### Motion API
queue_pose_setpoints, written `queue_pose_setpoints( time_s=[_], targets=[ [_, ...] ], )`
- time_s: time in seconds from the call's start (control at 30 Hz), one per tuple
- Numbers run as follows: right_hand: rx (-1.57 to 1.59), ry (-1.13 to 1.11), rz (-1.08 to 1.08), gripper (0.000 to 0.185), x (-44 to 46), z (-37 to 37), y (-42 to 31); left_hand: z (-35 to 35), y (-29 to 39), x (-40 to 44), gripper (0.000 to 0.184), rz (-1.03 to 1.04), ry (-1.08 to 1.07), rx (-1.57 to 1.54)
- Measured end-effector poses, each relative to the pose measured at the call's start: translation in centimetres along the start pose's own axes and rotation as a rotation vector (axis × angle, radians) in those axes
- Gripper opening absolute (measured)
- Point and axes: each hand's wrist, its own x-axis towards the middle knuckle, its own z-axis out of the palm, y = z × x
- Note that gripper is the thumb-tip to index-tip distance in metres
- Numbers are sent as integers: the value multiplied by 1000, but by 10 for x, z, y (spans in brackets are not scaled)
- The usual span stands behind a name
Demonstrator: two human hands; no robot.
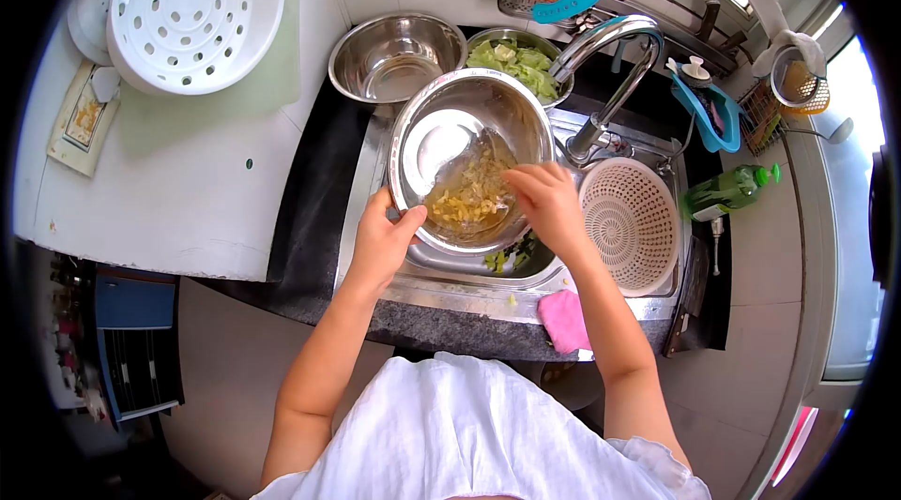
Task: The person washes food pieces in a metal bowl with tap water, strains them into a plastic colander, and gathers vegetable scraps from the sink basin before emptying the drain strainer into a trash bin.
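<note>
A steel bowl is tilted over the sink, with yellowish chopped pieces in liquid at its lower side. My left hand grips the bowl's lower left rim, thumb on top. At the right side of the bowl is my right hand, its fingers drawn together near the pieces; what they hold, if anything, is too small to make out. Some green leaf bits lie in the sink basin below the bowl.
Behind stand an empty steel bowl and a bowl of cut greens. The faucet arches at the right, above a beige colander. A pink cloth lies on the front edge; a green bottle is farther right.
</note>
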Motion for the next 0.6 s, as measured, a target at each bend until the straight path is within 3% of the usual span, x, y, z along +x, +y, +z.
queue_pose_setpoints(
  time_s=[0.1, 0.2, 0.37, 0.43, 0.5, 0.57, 0.6],
  targets=[
    [-58, -171, -113, 30, 17, 32, -12, -9, -4, -6, 24, -11, 4, -29],
    [-95, -380, -153, 18, 24, 60, -8, -16, -7, -11, 25, -10, 10, -66],
    [152, -220, -68, 16, 27, 54, -11, -28, -12, -15, 22, 9, 8, -58],
    [232, -292, 112, 19, 26, 48, -12, -31, -12, -17, 20, 0, 1, -63],
    [230, -377, 147, 24, 31, 37, -17, -33, -12, -19, 19, -5, -9, -65],
    [440, -473, 513, 25, 37, 25, -26, -35, -11, -19, 17, -28, 12, -128],
    [528, -472, 550, 24, 36, 21, -24, -37, -11, -20, 17, -29, 11, -129]
  ],
)
